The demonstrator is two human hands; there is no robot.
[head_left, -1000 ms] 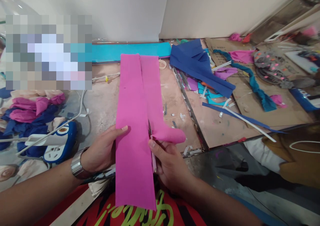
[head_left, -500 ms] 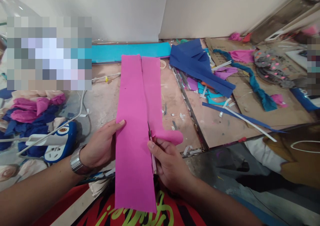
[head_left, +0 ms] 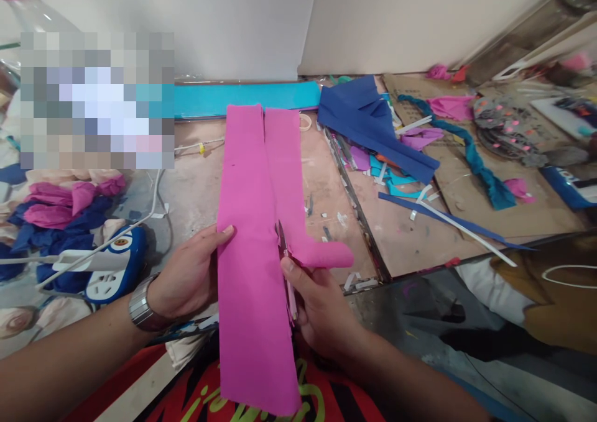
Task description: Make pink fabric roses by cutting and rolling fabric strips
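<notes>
A long pink fabric strip (head_left: 247,254) runs from the table down over my lap, with a lengthwise slit between its wide left part and the narrower right part. My left hand (head_left: 186,282) grips its left edge, thumb on top and fingers underneath. My right hand (head_left: 329,307) is closed around scissors (head_left: 282,238), whose blades point away from me at the slit. The handles are mostly hidden by the fingers. Beside the blades, the right part of the fabric bends outward over my right hand as a curled flap (head_left: 329,254).
A bright blue folded strip (head_left: 242,94) lies along the back by the white wall. Dark blue fabric (head_left: 357,111) and scraps are to the right, near a cardboard sheet (head_left: 448,155). A power strip (head_left: 114,266) with cords and several bunched cloth pieces (head_left: 69,217) sit left.
The fabric's lower end has come slightly nearer to me. My right hand and the scissors have shifted a little right, the blades show more, and the curled flap reaches further right.
</notes>
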